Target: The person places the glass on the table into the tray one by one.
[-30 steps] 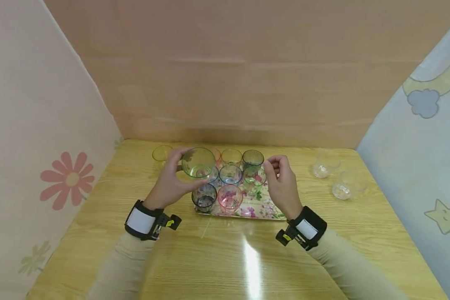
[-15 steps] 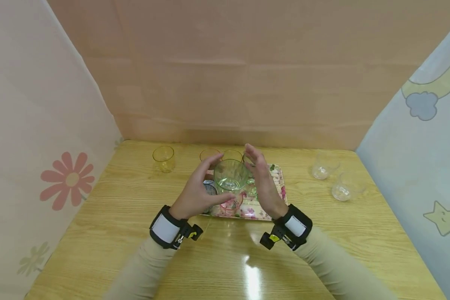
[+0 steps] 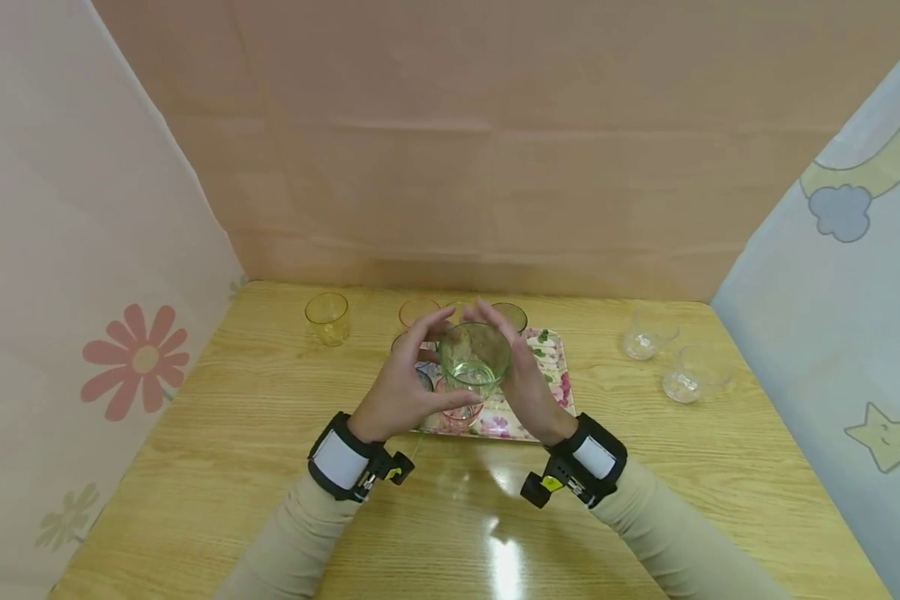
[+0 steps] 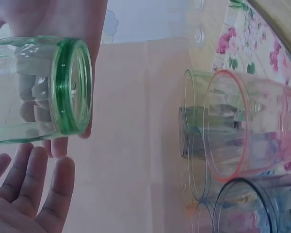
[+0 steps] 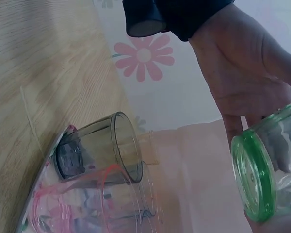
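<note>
A clear glass tumbler with a green tint [image 3: 475, 354] is up in the air over the front of the tray, between the two hands. My left hand [image 3: 408, 379] grips it from the left, thumb in front and fingers toward the back. Its thick green base [image 4: 72, 87] fills the left side of the left wrist view. On the other side, my right hand [image 3: 523, 379] lies along the glass with fairly straight fingers. Below stand several coloured tumblers on the flowered tray [image 3: 498, 425], among them a pink one [image 4: 245, 128] and a smoky dark one [image 5: 97, 141]. The hands partly hide them.
An amber tumbler [image 3: 327, 320] stands on the wooden table [image 3: 255, 450] left of the tray. Two clear glasses, one farther back [image 3: 642, 342] and one nearer [image 3: 684, 383], are at the right. Curtain-like walls close off the back and both sides.
The green glass has travelled rightward in my left hand, from the tray's left side to nearer its middle. My right hand has moved left and come up against the glass.
</note>
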Demonstrator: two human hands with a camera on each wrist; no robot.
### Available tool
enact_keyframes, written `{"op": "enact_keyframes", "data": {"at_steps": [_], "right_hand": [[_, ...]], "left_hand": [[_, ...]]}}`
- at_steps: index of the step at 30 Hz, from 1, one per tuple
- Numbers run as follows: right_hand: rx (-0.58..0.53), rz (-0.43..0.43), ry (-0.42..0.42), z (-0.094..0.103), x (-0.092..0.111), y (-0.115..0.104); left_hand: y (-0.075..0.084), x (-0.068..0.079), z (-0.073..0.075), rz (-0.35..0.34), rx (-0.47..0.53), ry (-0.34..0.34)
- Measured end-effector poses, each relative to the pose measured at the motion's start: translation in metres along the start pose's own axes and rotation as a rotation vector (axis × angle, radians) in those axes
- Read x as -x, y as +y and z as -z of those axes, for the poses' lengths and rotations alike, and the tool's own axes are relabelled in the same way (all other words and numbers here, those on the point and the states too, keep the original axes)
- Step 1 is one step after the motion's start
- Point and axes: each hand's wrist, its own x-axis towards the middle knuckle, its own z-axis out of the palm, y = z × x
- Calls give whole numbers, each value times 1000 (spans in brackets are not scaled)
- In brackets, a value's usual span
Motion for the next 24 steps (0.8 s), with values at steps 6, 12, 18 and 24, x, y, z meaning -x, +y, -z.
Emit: {"op": "enact_keyframes", "data": {"at_steps": [6,12,18,24], "right_hand": [[-8,12,-69,7,6,2],[-11,-12,-84,9,11,-1],[15,24,-113,13,14,3],[46,39,-31,17,16,8]], "left_hand": [[17,-1,5,46,11,43],[13,-2,7,47,22,45],[16,-2,9,54,13,33],[14,-4,10,49,9,40]]}}
